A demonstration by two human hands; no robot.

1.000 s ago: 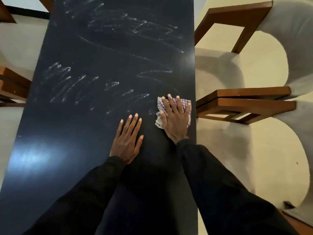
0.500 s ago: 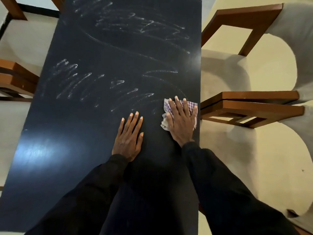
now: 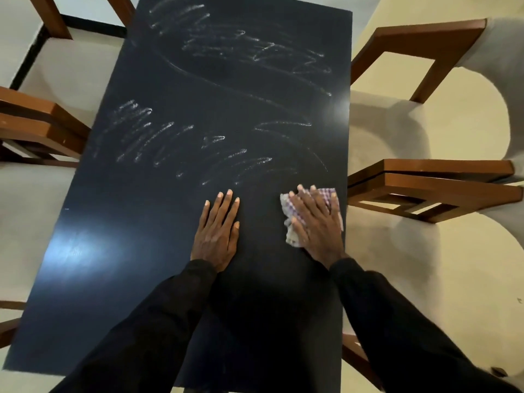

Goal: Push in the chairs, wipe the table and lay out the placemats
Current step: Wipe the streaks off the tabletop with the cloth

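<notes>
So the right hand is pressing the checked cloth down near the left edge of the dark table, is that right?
Not quite. The right hand is pressing the checked cloth down near the right edge of the dark table, not the left. The head view shows it.

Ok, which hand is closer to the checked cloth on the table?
Right. The right hand presses flat on the checked cloth near the right edge of the table; the left hand lies flat on the bare surface to its left, not touching it.
</notes>
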